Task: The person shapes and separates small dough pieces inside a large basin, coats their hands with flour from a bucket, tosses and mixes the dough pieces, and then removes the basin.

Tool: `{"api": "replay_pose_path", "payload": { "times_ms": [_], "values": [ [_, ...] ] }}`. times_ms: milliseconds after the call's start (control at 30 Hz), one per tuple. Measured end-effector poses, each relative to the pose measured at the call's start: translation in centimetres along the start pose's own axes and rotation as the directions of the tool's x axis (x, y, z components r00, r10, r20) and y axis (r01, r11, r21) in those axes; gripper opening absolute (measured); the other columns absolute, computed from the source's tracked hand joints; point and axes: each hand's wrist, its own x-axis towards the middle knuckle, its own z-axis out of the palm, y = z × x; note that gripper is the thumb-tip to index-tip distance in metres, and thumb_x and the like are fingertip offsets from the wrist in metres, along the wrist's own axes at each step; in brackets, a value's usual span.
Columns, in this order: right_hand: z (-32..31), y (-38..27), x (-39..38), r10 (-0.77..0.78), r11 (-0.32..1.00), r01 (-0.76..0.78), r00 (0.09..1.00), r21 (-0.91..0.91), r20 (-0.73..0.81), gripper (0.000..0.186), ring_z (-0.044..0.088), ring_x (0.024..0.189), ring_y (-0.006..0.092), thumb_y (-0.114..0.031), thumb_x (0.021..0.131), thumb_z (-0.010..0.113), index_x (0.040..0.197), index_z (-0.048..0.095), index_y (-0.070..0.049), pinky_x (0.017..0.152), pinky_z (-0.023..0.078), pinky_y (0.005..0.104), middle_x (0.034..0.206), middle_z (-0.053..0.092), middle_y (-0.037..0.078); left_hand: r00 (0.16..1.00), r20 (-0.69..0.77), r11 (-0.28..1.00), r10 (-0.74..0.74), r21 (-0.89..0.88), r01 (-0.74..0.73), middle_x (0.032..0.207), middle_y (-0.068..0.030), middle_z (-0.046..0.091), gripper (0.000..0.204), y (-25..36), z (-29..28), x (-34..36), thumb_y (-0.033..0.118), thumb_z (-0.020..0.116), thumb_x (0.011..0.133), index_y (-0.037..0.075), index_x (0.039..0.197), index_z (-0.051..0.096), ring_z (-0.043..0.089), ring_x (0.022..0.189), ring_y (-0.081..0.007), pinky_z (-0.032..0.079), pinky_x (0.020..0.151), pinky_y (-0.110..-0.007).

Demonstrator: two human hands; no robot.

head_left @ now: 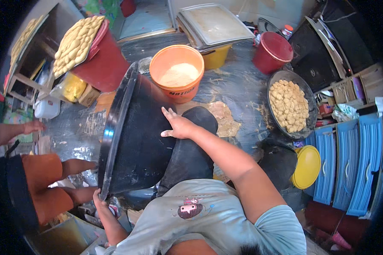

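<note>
A big black tub (147, 140) is tipped on its side against my legs, its thick rim turned to the left. The inside of the tub is hidden from me. My left hand (103, 207) grips the near, lower end of that rim, fingers curled round it. Spread fingers show on my right hand (179, 126), which rests against the tub's outer wall near its base. Just beyond the tub stands an orange bucket (179, 94) with pale, flour-like powder inside.
Another person in orange shorts (42, 178) stands at the left. A red bin (108, 63) carries a tray of dough pieces (76, 44). Right: a dark basin (271, 108) of dough lumps, a red bucket (264, 59), a yellow lid (307, 167), blue drawers (347, 148). Trays (215, 23) are stacked behind.
</note>
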Motion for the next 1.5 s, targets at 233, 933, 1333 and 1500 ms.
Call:
{"api": "replay_pose_path", "payload": {
  "times_ms": [233, 933, 1333, 1500],
  "values": [
    [2.3, 0.9, 0.7, 0.083, 0.944, -0.067, 0.996, -0.323, 0.035, 0.060, 0.059, 0.093, 0.0299, -0.031, 0.074, 0.067, 0.120, 0.045, 0.002, 0.080, 0.046, 0.0388, 0.101, 0.059, 0.017, 0.966, -0.130, 0.953, 0.221, -0.179, -0.242, 0.088, -0.0108, 0.059, 0.022, -1.3, 6.9, 3.1, 0.006, 0.053, 0.066, -0.001, 0.086, 0.055, 0.058, 0.078, -0.0290, 0.050, 0.073, -0.041],
    [0.6, -0.8, -0.1, -0.219, 0.934, 0.245, 0.968, 0.259, -0.123, 0.036, 0.057, 0.094, 0.0339, -0.020, 0.076, 0.061, 0.108, 0.056, -0.004, 0.083, 0.044, 0.0413, 0.099, 0.059, 0.018, 0.611, 0.752, -0.435, 0.246, 0.649, -0.624, 0.119, -0.0209, 0.047, 0.076, -11.8, 27.2, 2.4, 0.027, 0.068, 0.072, 0.012, 0.135, 0.028, 0.044, 0.111, -0.0381, 0.038, 0.090, -0.046],
    [-2.5, 17.2, -28.1, 0.674, 0.719, -0.695, 0.703, -0.017, -0.226, 0.054, 0.052, 0.105, 0.0348, -0.041, 0.078, 0.058, 0.121, 0.051, -0.009, 0.088, 0.041, 0.0413, 0.116, 0.054, 0.020, 0.871, 0.025, -0.363, 0.490, 0.915, 0.178, 0.126, -0.0133, 0.044, 0.080, -8.0, 19.2, 4.7, 0.024, 0.074, 0.065, 0.016, 0.132, 0.033, 0.040, 0.119, -0.0319, 0.037, 0.089, -0.055],
    [-0.4, 19.2, -29.9, 0.707, 0.706, -0.704, 0.708, -0.068, 0.012, 0.057, 0.049, 0.111, 0.0325, -0.039, 0.078, 0.060, 0.124, 0.047, -0.009, 0.091, 0.040, 0.0401, 0.124, 0.049, 0.019, 0.671, 0.682, -0.523, 0.290, 0.700, -0.486, 0.135, -0.0242, 0.030, 0.095, -8.2, 23.9, 3.3, 0.020, 0.074, 0.062, 0.007, 0.138, 0.019, 0.030, 0.124, -0.0387, 0.028, 0.101, -0.047]
  ]
}}
